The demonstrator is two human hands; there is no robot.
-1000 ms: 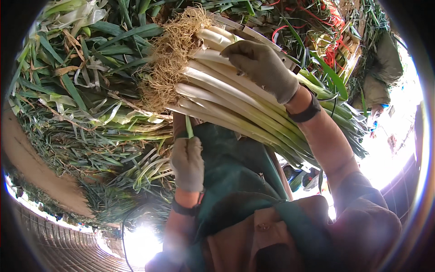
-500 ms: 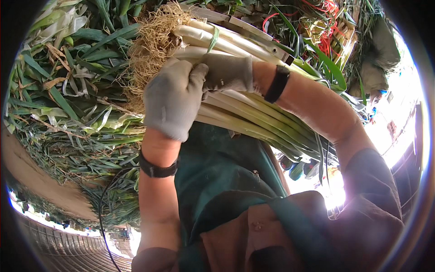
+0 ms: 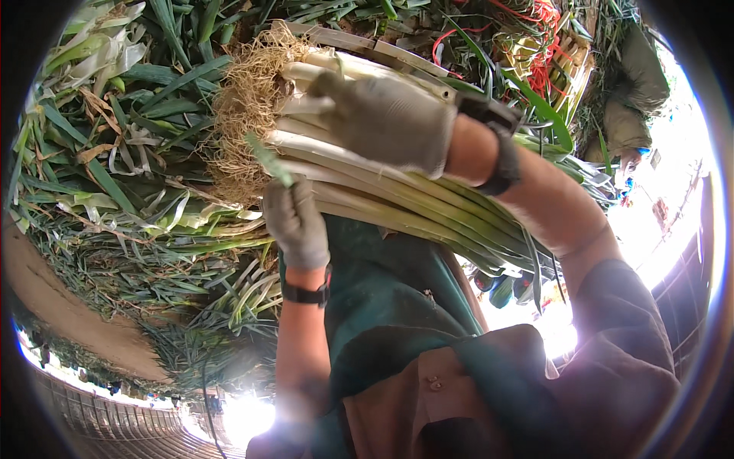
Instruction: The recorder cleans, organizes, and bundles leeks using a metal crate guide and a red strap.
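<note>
A bundle of leeks (image 3: 359, 164) lies across in front of me, its tangled roots (image 3: 243, 115) at the left and green tops running to the lower right. Below the roots, my left hand (image 3: 297, 226), in a grey glove, is closed on a narrow green strip (image 3: 267, 159) that sticks up past the fingers. My right hand (image 3: 394, 122), gloved too, is over the white stems with its fingers pointing left. Motion smears those fingers, so their grip does not show.
Loose leeks and leaves (image 3: 99, 153) are heaped at the left. A flat metal bar (image 3: 382, 50) runs behind the bundle. Red string (image 3: 544, 61) lies at the back right. My green apron (image 3: 382, 298) is close below the bundle.
My hands, together on the bundle before, have come apart. The left has moved down toward me with the green strip, and the right is higher over the stems.
</note>
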